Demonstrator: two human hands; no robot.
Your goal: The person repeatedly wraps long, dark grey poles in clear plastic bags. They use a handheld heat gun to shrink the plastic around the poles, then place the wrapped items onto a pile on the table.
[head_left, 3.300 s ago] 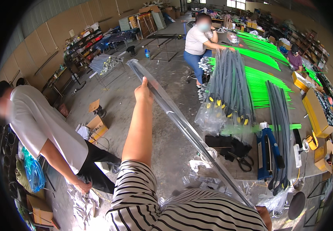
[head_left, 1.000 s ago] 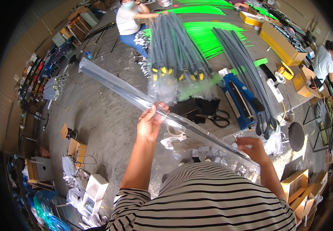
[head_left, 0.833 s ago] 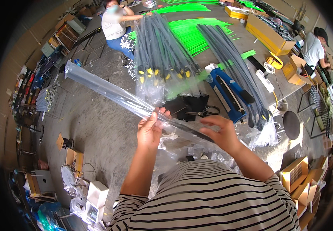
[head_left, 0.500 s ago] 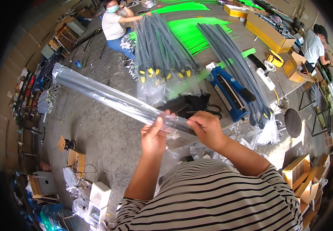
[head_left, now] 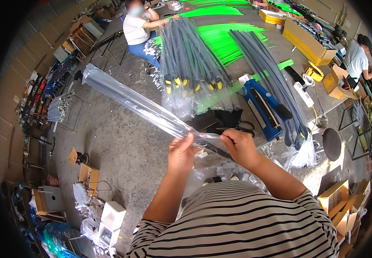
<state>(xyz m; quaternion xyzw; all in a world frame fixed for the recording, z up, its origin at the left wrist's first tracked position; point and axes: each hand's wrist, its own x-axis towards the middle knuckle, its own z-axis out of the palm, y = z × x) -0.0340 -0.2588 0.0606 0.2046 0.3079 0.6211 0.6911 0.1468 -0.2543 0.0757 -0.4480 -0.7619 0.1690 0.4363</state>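
Observation:
A long clear plastic sleeve stretches from my hands up to the far left, with a long grey item inside. My left hand is closed around the sleeve near its near end, thumb on top. My right hand pinches the sleeve's end and pulls the film taut between both hands. A dark grey strip shows below the film between them. Beyond my hands, on the table, are black-handled scissors, a black cloth-like piece and a blue hand-lever sealer.
Bagged grey lengths with yellow ends cover the table's near left. Another grey bundle lies beside the sealer. Green rods spread behind. A power strip and cardboard box stand right. One co-worker sits across; another is at far right.
My right hand has drawn slightly away from my left, stretching the sleeve's end. The view has shifted, so the table and the sleeve appear farther right.

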